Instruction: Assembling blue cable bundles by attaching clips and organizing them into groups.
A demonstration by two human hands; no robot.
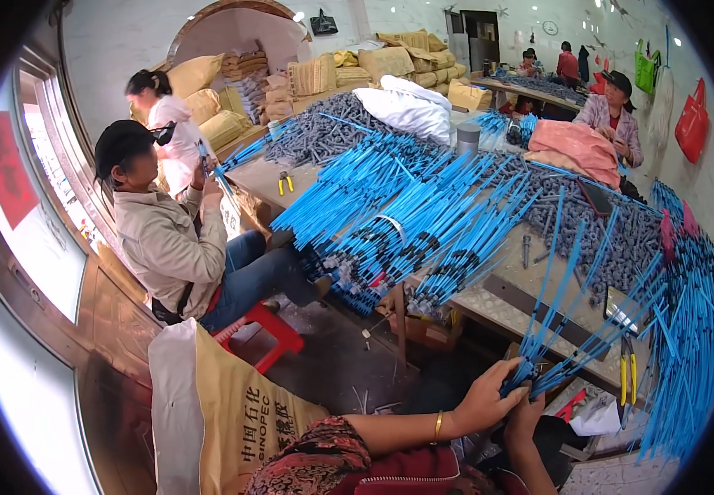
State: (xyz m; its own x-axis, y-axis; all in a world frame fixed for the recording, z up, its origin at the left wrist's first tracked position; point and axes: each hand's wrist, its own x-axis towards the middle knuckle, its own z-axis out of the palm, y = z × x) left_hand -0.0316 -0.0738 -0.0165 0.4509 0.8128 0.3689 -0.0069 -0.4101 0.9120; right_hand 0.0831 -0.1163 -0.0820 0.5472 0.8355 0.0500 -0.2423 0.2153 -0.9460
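Note:
My left hand [486, 399], a gold bracelet at its wrist, closes round the lower ends of a small bunch of long blue plastic strips [548, 309]. My right hand [525, 419] grips the same bunch just below and to the right. The strips fan upward and outward over the table edge. The ends between my fingers are mostly hidden. Beyond my hands a heap of small grey ribbed plugs [567, 239] covers part of the table [501, 285]. To the right hangs a thick mass of blue strips with black pieces on them [687, 346].
Yellow-handled pliers [627, 371] and a phone [621, 309] lie right of my hands. More blue strips [373, 198] cover the table's middle. At left a co-worker in a beige jacket [171, 243] sits near a red stool [266, 338]. A paper sack [233, 404] stands beside my left arm.

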